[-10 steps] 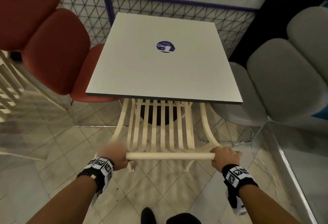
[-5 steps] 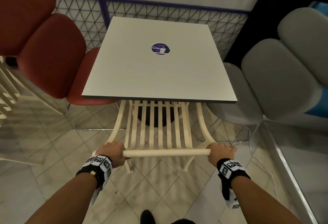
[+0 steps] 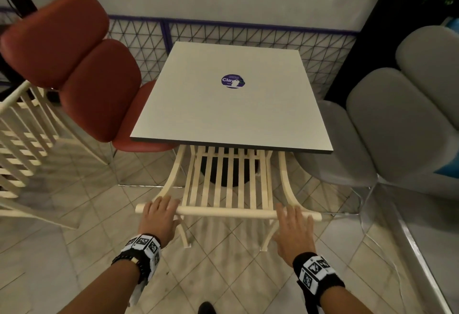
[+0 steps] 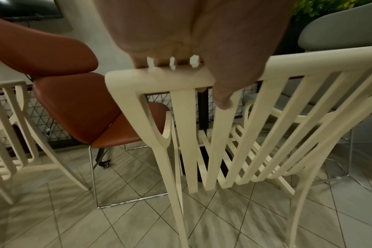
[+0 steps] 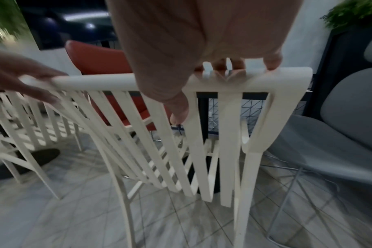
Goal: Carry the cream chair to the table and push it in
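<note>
Directly beyond both hands stands the cream chair, a slatted piece with a rounded top rail, seven flat back slats running down from it and two curved side posts that sweep outward to thin legs on the tiled floor. Its slatted seat is tucked under the near edge of the square grey surface, so only the backrest and rear legs show ahead of the fingers in the head view. The left hand lies on the left end of the top rail with its fingers spread flat over it and relaxed, the thumb hanging down in front of the slats in the left wrist view. The right hand is likewise loose and flat, its fingertips touching the right end of the rail while the palm sits just behind it. A round purple sticker lies on the surface well beyond the hands. To the left of the left hand stands a red padded chair, and to the right of the right hand a grey padded chair.
</note>
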Action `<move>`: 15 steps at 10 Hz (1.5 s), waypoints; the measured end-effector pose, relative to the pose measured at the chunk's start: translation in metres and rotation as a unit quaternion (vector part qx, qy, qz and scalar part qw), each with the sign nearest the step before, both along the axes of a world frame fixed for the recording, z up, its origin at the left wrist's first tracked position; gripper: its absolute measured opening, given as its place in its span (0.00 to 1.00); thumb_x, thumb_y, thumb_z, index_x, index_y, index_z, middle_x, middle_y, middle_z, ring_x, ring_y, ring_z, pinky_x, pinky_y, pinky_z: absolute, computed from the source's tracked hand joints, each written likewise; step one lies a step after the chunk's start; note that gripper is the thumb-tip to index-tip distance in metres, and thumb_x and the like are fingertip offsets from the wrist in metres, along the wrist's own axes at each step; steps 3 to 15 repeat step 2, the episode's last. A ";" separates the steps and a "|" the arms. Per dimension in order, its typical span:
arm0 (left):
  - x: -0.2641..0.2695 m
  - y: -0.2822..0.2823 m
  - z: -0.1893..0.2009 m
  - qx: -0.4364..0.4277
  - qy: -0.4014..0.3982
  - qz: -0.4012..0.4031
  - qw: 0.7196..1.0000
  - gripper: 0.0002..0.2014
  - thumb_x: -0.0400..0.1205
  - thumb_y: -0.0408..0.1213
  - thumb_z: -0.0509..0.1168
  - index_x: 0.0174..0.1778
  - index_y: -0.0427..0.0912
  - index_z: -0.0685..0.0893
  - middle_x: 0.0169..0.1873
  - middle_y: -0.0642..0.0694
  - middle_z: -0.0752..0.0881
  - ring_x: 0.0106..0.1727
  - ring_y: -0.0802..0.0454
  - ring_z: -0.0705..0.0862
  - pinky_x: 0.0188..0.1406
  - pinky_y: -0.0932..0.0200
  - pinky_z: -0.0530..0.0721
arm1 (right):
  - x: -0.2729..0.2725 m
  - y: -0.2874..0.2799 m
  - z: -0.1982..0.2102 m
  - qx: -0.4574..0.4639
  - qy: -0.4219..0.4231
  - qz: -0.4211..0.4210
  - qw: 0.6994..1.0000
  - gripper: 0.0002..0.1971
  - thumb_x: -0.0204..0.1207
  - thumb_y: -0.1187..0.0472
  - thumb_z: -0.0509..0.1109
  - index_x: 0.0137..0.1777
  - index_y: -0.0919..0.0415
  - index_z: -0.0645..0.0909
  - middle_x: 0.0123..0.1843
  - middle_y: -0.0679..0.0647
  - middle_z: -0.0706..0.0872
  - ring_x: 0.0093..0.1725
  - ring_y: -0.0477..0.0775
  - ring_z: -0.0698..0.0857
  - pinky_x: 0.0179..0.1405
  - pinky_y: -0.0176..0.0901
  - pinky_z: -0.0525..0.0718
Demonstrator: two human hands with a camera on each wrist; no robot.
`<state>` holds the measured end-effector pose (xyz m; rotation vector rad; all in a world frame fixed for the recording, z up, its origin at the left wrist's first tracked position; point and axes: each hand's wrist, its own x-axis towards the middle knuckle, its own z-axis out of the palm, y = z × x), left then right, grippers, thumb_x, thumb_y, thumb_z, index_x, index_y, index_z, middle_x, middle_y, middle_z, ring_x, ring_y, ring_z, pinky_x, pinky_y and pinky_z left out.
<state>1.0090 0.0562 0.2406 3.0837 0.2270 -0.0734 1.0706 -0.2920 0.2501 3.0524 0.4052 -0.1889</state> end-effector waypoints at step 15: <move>-0.041 -0.041 -0.002 -0.054 -0.001 0.049 0.997 0.40 0.75 0.49 0.72 0.80 0.48 0.60 0.82 0.41 0.60 0.81 0.40 0.61 0.75 0.38 0.67 | -0.037 -0.010 0.005 0.071 0.041 0.031 0.996 0.50 0.65 0.44 0.79 0.82 0.56 0.55 0.85 0.61 0.54 0.81 0.68 0.61 0.72 0.73 0.73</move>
